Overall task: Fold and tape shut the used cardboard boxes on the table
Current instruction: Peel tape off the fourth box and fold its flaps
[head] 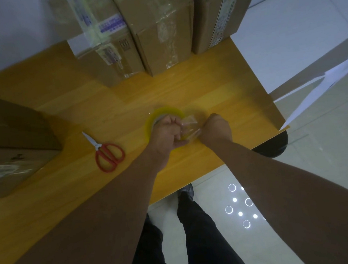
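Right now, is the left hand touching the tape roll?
Touching. The head view shows the left hand gripping the tape roll, fingers curled round it; the right hand pinches its loose end.

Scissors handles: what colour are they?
Red; the scissors have silver blades. The head view shows it best.

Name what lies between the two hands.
A stretch of clear tape, off the yellow roll that the left hand grips; the right hand pinches its end. Shown in the head view.
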